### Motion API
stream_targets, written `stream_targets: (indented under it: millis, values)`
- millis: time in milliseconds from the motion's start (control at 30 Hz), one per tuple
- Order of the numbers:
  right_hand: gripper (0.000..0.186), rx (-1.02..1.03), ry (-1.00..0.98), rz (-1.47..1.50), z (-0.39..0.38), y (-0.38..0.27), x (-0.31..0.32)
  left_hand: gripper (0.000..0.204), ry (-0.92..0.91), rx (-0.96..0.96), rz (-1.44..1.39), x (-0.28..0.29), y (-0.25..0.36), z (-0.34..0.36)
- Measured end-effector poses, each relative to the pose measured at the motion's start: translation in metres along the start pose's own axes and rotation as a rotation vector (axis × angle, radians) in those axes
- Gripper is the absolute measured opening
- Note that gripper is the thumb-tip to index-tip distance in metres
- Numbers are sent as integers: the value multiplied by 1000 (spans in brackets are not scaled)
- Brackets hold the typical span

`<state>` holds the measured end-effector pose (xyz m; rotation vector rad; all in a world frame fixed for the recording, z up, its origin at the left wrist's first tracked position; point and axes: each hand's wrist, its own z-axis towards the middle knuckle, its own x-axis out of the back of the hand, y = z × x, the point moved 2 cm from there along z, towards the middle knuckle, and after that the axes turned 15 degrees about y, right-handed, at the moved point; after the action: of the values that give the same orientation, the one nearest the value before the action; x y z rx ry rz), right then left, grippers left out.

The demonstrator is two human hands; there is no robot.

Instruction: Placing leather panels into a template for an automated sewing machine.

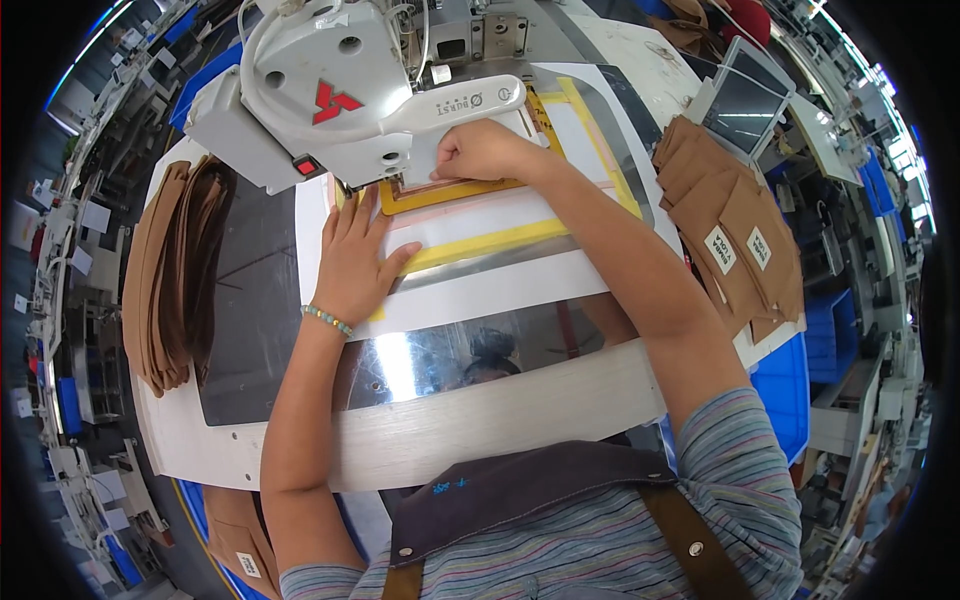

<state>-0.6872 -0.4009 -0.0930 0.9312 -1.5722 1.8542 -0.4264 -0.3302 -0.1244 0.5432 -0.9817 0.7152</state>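
1. While the person is leaning over the white desk (300,455), the left hand (358,262) is lying flat and spread wide, fingers pointing up toward the machine, palm pressing on the white and yellow template sheet (500,225).
2. The left thumb is reaching out to the right along the yellow strip of that sheet, and a beaded bracelet (327,320) is sitting on the left wrist.
3. The right hand (482,150) is curling narrow, fingertips bunched and pressing down on the yellow clamp frame (440,193) right under the machine's arm; whether it is pinching anything between the fingers I cannot tell.
4. The yellow clamp frame is lying on the template sheet, directly below the head of the grey-white sewing machine (330,90), which is bearing a red mark and a red switch.
5. The template sheet is resting partly on a shiny metal plate (450,355) that is reflecting the person's head.
6. A stack of tan fabric pieces (165,275) is standing on edge at the left side of the desk, well apart from both hands.
7. Another pile of tan fabric pieces with white labels (735,235) is fanning out at the right edge of the desk, beside the right forearm.
8. A small screen (745,105) is tilting behind that right pile.
9. A blue bin (785,385) is showing below the desk's right edge.
10. The person is wearing a striped shirt and a dark apron with brown straps.
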Motion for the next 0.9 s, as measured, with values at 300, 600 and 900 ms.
stream_targets:
  millis: [300, 600, 900]
  values:
    - [27, -2, -41, 27, 5, 5, -5, 71, -14, -11, -23, -3, 1, 4]
    - [19, -60, -181, -16, -5, 42, 87, 62, 18, 2, -32, -2, -2, 3]
    - [19, -21, -179, -144, -15, 55, 86, 61, 77, -12, -50, -7, -2, 1]
